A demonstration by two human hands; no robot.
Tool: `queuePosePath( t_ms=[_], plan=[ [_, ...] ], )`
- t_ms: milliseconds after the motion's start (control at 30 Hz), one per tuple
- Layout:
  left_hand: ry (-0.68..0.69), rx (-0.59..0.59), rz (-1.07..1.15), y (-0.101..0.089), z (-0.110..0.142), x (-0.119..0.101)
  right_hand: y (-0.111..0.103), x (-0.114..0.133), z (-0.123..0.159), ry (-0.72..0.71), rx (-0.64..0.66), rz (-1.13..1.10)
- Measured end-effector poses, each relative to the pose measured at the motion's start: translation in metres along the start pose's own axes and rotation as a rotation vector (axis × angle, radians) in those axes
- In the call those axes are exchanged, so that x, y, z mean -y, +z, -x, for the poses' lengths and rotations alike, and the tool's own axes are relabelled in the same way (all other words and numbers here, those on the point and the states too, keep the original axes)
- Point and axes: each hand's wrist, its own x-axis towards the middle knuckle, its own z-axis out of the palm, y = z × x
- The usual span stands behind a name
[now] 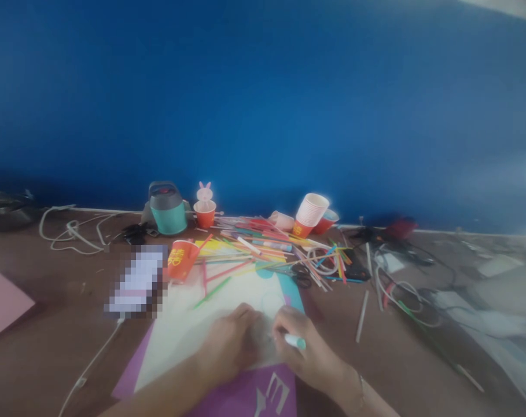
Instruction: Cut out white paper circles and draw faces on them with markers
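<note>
My right hand (300, 341) grips a marker (294, 341) with a pale barrel and a green end, its tip hidden behind the fingers. Just left of it, my left hand (232, 344) rests over the white paper (176, 336), fingers curled inward. Whatever is in or under those fingers is hidden, and the gap between both hands is blurred. Beneath the white paper lies purple paper (236, 397), with white cut-out letter shapes (276, 394) near the front. A teal sheet (292, 292) shows beyond my right hand.
Colourful sticks and strips (228, 249) lie heaped behind the paper. An orange paper cup (182, 262) leans at left, near a blurred-out phone (136, 281) on a cable. A teal container (169, 211), a rabbit-topped cup (205, 214) and stacked cups (310, 214) stand along the blue wall.
</note>
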Motion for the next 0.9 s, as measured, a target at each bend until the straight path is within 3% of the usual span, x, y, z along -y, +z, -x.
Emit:
queuePosePath(
  t_ms=[600,800,900],
  plan=[
    [0.019,-0.028,0.048,-0.004,-0.001,-0.005,0.006,-0.007,0.001,-0.051,0.038,-0.012],
    [-0.026,-0.023,0.028,-0.006,-0.002,-0.012,0.004,-0.003,0.000,-0.162,0.061,0.207],
    [-0.013,-0.028,0.047,-0.007,-0.002,-0.013,0.004,0.001,-0.003,-0.144,0.072,0.317]
  ],
)
